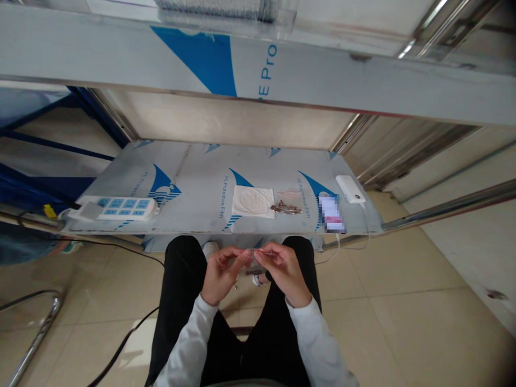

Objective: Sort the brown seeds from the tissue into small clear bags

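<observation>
Both my hands are close together above my lap, just in front of the shelf edge. My left hand (223, 273) pinches one side of the top edge of a small clear plastic bag (249, 265) between thumb and fingers. The other side of that edge is pinched by my right hand (287, 270). Small dark pieces sit low in the bag; their kind is too small to make out. On the shelf ahead lies another clear bag (289, 196) with thin brownish metal pieces (287, 207) at its near end. Beside it is a flat white square packet or cloth (253, 201).
A white power strip (121, 208) lies on the left of the film-covered shelf (193, 177). At the right are a phone (331, 213) and a white power bank (350, 189) with a cable hanging over the edge. A higher shelf (322, 80) crosses above.
</observation>
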{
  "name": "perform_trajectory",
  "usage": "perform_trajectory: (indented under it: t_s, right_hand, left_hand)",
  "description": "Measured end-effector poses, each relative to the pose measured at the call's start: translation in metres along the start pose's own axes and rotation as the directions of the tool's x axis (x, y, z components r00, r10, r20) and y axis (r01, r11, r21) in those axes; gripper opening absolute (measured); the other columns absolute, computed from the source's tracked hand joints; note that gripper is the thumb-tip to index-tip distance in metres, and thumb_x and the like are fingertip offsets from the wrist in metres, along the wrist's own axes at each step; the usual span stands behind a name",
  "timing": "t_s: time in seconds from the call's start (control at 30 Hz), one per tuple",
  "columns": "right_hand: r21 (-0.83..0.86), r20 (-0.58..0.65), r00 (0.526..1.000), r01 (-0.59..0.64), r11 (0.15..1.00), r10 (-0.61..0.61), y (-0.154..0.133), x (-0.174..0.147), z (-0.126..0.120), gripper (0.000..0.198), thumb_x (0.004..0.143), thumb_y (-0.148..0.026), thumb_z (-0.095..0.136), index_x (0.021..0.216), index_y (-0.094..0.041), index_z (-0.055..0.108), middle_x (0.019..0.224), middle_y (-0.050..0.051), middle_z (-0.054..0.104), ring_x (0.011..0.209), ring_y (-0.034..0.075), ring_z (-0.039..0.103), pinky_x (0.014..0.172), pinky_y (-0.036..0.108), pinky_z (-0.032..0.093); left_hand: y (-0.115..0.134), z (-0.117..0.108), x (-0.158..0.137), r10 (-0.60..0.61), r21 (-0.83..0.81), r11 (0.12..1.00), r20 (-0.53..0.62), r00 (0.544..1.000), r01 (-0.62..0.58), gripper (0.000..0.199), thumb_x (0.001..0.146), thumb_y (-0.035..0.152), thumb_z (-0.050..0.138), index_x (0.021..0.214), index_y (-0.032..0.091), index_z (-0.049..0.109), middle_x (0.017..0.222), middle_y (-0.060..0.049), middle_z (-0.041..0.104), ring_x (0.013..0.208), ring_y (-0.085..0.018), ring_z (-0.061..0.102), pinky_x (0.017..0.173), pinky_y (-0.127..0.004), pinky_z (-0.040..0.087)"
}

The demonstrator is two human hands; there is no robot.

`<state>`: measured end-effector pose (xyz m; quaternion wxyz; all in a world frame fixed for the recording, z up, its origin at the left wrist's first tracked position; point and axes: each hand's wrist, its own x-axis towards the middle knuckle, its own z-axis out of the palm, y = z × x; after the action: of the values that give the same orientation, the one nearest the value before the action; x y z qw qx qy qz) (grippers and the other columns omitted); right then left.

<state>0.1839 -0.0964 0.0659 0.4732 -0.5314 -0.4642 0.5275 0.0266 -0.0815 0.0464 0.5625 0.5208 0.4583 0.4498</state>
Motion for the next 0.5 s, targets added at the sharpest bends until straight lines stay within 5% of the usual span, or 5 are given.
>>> perform_trajectory:
  t_s: [0.17,0.33,0.4,0.43,0.5]
  right_hand:
    - [-0.02,0.106,0.994,-0.039,0.999,0.041,-0.007,0.013,-0.017,0.023,0.073,-0.039,0.072,0.082,-0.018,0.07,0.079,0.004,0.072,0.072,0.017,0.067,0.067,0.028,0.053]
    - [-0.177,-0.076,0.996,0.024,0.984,-0.038,-0.014,0.081,-0.079,0.035,0.073,-0.045,0.07,0.094,-0.017,0.069,0.086,0.006,0.073,0.063,0.016,0.067,0.059,0.029,0.056]
    - [-0.415,-0.144,0.987,0.002,0.91,-0.068,-0.008,0.122,-0.108,0.038,0.077,-0.041,0.066,0.105,-0.015,0.066,0.093,0.009,0.073,0.068,0.017,0.068,0.062,0.029,0.056]
    - [-0.588,-0.172,0.984,-0.059,0.807,-0.054,-0.003,0.142,-0.121,0.035,0.081,-0.039,0.061,0.105,-0.015,0.065,0.092,0.008,0.073,0.068,0.016,0.069,0.064,0.028,0.056]
    - [-0.692,-0.21,0.977,-0.119,0.712,-0.042,0.009,0.177,-0.142,0.027,0.079,-0.032,0.063,0.095,-0.012,0.069,0.087,0.01,0.073,0.071,0.018,0.068,0.067,0.029,0.054]
  left_hand:
    - [0.007,-0.005,0.002,-0.067,0.109,0.992,0.018,0.998,0.065,0.034,0.084,0.044,0.056,0.089,0.016,0.075,0.081,-0.006,0.074,0.076,-0.02,0.067,0.075,-0.028,0.052]
    - [0.008,-0.016,0.005,-0.068,0.211,0.972,-0.177,0.982,0.106,0.046,0.085,0.052,0.05,0.095,0.014,0.074,0.083,-0.007,0.074,0.079,-0.02,0.067,0.078,-0.027,0.051]
    - [0.003,-0.023,0.003,-0.092,0.224,0.964,-0.234,0.968,0.146,0.048,0.083,0.055,0.051,0.094,0.013,0.074,0.079,-0.007,0.073,0.074,-0.018,0.066,0.071,-0.025,0.052]
    - [0.0,-0.026,0.002,-0.106,0.227,0.96,-0.254,0.961,0.166,0.049,0.083,0.055,0.052,0.093,0.013,0.074,0.078,-0.006,0.073,0.072,-0.018,0.066,0.068,-0.024,0.052]
    - [-0.006,-0.032,-0.003,-0.127,0.231,0.953,-0.282,0.951,0.195,0.048,0.082,0.055,0.052,0.092,0.014,0.074,0.08,-0.007,0.073,0.071,-0.017,0.065,0.065,-0.023,0.052]
